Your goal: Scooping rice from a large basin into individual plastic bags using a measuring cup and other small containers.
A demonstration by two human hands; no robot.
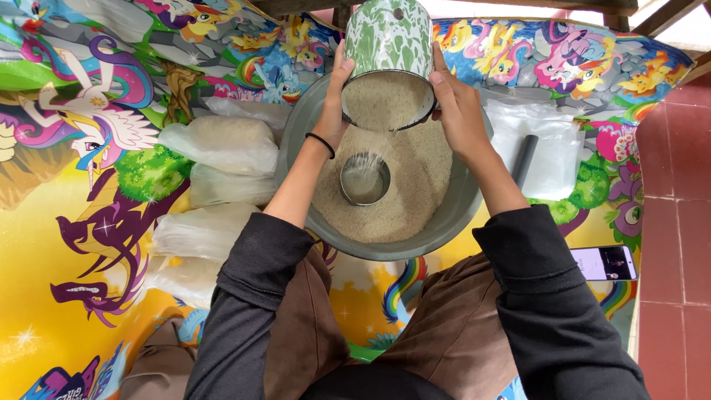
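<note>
Both hands hold a green-and-white enamel mug (388,37), tipped toward me over a grey metal basin (459,215) of rice (415,192). My left hand (335,104) grips the mug's left side, my right hand (455,107) its right side. Rice fills the mug's mouth and streams down into a small metal cup (364,180) standing in the rice.
Several clear plastic bags of rice (222,141) lie left of the basin on a colourful cartoon mat (81,244). A stack of empty plastic bags (552,148) with a grey tube (524,159) lies to the right. A phone (603,263) rests near the red tiled floor (678,222).
</note>
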